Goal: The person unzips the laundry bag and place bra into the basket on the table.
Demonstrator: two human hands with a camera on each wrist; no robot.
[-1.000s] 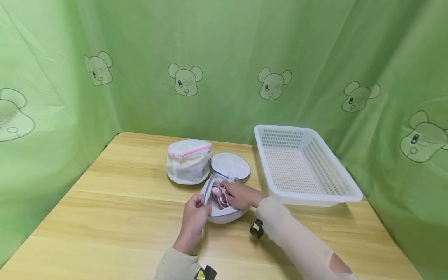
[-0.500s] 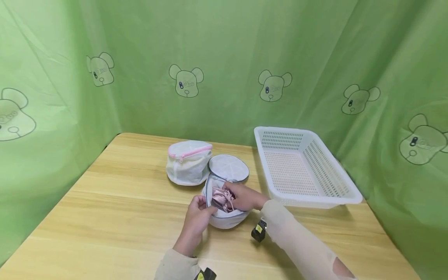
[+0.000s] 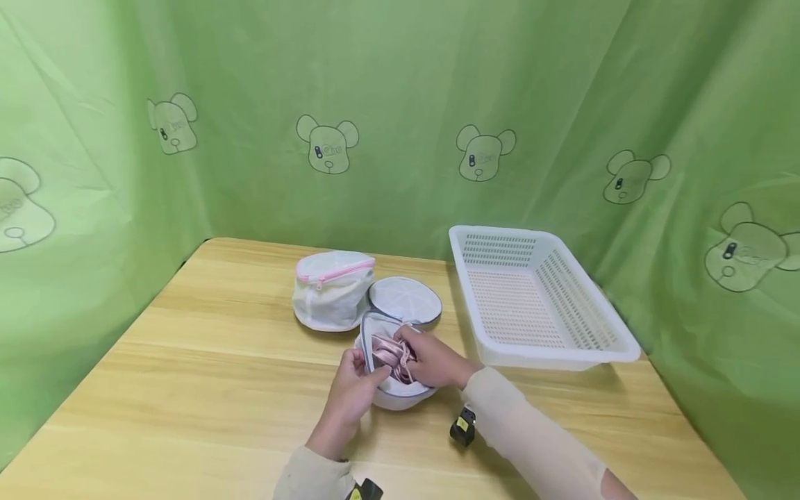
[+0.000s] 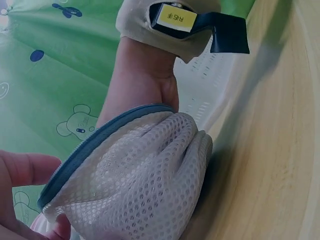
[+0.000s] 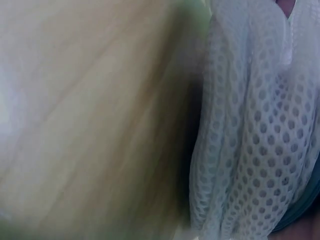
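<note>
A white mesh laundry bag (image 3: 400, 401) with a blue-grey zipper stands unzipped on the table, its round lid (image 3: 405, 300) folded back. My left hand (image 3: 348, 394) pinches the bag's near-left rim between thumb and fingers. Inside lies a pink satiny garment (image 3: 386, 352) with thin straps. Reaching in from the right, my right hand (image 3: 435, 359) grips the garment; its fingertips are partly hidden. In the left wrist view the mesh wall (image 4: 140, 175) hides the right hand's fingers. The right wrist view shows mostly the bag's folded mesh (image 5: 265, 135).
Behind the open bag, slightly left, stands a second mesh bag (image 3: 331, 298) with a pink zipper, closed and bulging. A white plastic basket (image 3: 471, 298) sits at the right back. Green curtains (image 3: 400, 83) surround the wooden table (image 3: 206, 389).
The pink garment has shifted and bunched inside the bag as my right hand works at it. The bag's opening has tilted slightly, with my left hand still on its rim.
</note>
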